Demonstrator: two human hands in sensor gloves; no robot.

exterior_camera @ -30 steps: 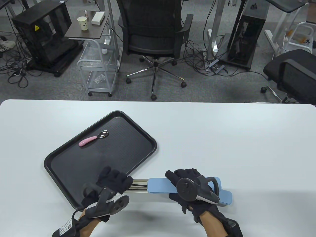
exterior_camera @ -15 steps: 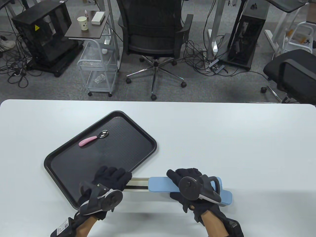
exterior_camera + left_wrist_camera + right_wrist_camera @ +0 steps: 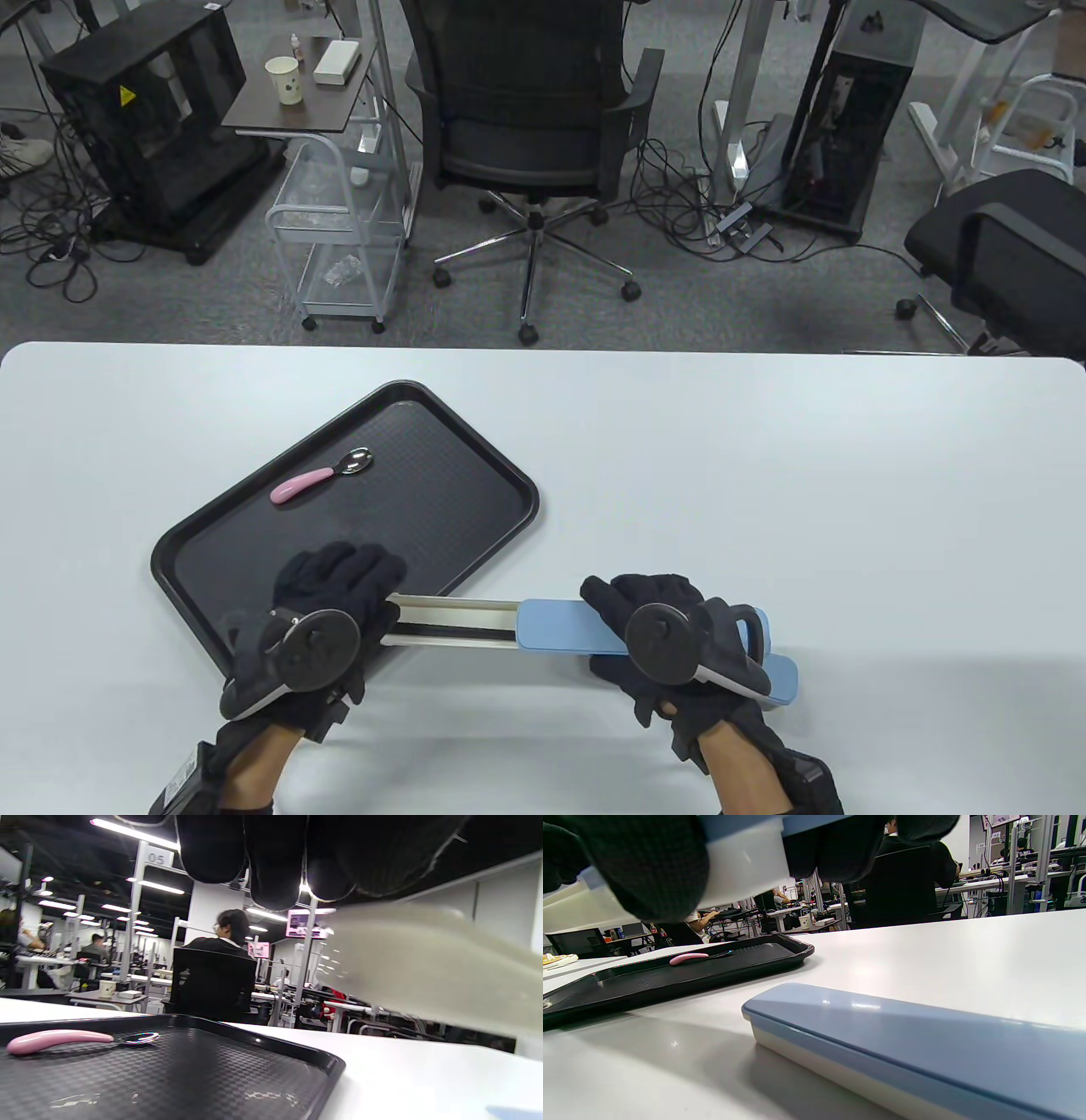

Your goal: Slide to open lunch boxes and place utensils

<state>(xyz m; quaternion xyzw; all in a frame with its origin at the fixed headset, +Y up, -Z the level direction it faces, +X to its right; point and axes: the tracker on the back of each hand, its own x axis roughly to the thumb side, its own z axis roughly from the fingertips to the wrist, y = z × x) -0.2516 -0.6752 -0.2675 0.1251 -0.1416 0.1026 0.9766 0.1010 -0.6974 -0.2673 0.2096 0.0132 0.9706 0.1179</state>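
Observation:
I hold a long utensil box above the table's front edge. My right hand grips its blue lid. My left hand grips the end of its cream inner tray, which is slid well out to the left and shows dark sticks inside. In the right wrist view my fingers wrap the box. In the left wrist view the cream tray is a blur under my fingers. A second, closed blue box lies on the table below my right hand.
A black serving tray sits at the left, its near corner under my left hand. A pink-handled spoon lies on its far side. The white table extends to the right. Chairs and carts stand beyond its far edge.
My left hand has moved left over the black tray, pulling the cream inner tray much further out of the blue lid. My right hand has stayed nearly still.

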